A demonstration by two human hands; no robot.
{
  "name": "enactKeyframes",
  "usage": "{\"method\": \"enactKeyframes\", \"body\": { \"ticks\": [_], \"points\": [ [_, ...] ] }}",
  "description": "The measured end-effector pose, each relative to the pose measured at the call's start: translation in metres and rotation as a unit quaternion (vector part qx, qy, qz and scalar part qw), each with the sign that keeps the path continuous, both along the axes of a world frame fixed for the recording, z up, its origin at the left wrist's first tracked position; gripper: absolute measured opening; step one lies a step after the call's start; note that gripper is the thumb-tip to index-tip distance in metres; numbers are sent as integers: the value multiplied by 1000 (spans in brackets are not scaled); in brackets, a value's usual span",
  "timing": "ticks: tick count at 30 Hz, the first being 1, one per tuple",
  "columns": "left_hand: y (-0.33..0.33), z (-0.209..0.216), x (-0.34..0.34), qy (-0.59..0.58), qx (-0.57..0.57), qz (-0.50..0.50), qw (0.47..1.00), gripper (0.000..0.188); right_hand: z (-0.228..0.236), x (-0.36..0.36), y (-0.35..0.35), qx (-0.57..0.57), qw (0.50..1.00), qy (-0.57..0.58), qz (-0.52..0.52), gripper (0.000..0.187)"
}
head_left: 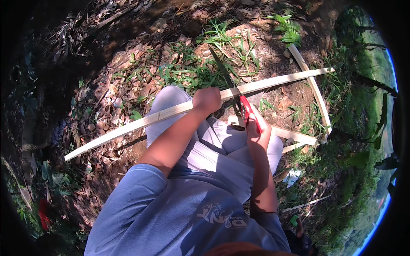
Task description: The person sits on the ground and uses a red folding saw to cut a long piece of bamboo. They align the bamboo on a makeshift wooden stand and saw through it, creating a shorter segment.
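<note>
A long, pale wooden strip [128, 127] runs across in front of me, over my bent knee, from the lower left to the upper right. My left hand [207, 100] is closed round it near its middle. In my right hand [259, 127] is the red handle of a handsaw [222, 67], with the fingers wrapped round the grip. The dark blade points away from me and crosses the strip just right of my left hand. Whether the teeth have cut into the wood cannot be made out.
Another pale strip [317, 96] lies crosswise under the long strip's right end. A shorter wood piece [294, 135] rests beside my right knee. Dry leaves [128, 64] and green grass tufts [218, 36] cover the ground. A small whitish scrap [292, 177] lies at the right.
</note>
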State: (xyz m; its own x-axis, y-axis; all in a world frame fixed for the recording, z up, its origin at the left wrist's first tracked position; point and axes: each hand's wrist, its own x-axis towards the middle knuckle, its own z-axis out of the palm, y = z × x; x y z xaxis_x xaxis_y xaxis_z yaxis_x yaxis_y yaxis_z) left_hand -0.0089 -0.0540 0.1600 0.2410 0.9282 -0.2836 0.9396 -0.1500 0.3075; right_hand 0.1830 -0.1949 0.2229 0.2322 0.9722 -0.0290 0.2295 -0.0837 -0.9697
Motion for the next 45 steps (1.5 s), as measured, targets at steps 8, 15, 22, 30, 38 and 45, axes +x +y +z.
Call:
{"method": "enactKeyframes", "body": {
  "ticks": [8,15,22,30,38,45],
  "points": [
    [3,3,6,3,-7,-7,1000,36,-37,-21,59,117,993,-18,-12,40],
    [-1,4,4,-14,-26,5,1000,35,14,39,-113,-59,998,-4,-32,44],
    [-1,4,3,-23,-37,12,999,35,29,34,-115,-21,999,-47,-14,44],
    [4,-4,7,-1,-9,-5,1000,35,-55,-17,79,76,994,72,-32,38],
    [0,0,2,0,-13,-1,1000,36,-15,1,-15,27,1000,-7,-13,40],
    [0,1,1,-4,-40,10,999,35,38,66,-160,-63,997,-30,-29,46]
  ]
}}
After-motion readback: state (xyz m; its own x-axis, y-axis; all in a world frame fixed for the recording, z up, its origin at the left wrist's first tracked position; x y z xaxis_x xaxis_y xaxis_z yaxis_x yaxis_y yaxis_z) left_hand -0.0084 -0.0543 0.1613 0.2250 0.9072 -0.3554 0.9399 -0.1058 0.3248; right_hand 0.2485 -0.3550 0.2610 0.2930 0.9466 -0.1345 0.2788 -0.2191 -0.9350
